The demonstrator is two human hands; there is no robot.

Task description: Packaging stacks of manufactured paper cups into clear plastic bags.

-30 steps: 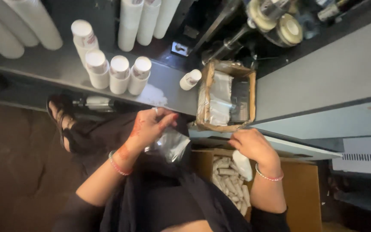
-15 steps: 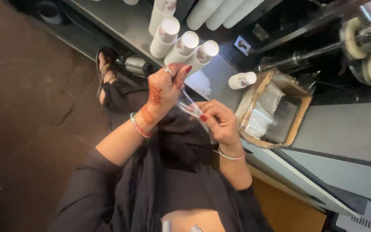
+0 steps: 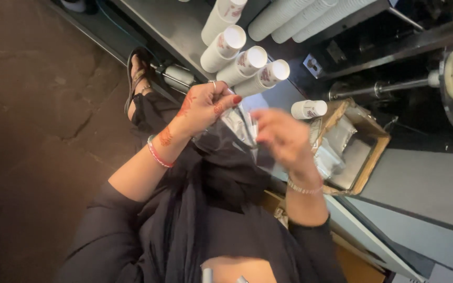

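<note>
My left hand (image 3: 204, 106) is raised in front of my chest and pinches the top edge of a clear plastic bag (image 3: 241, 127). The bag hangs open between both hands. My right hand (image 3: 284, 137), blurred, is at the bag's other edge with its fingers curled on the plastic. Both hands are held above my black clothing, just in front of a steel counter (image 3: 176, 29).
Several stacks of white paper cups (image 3: 237, 57) lie on the counter. A small white cup (image 3: 309, 109) lies next to a cardboard box (image 3: 370, 157) holding clear plastic bags. A machine with metal rods (image 3: 394, 84) stands behind. Brown stone floor (image 3: 32, 105) lies to the left.
My right hand left the area under the counter and came up to the bag. Both hands lifted the bag higher and spread it. The camera swung left.
</note>
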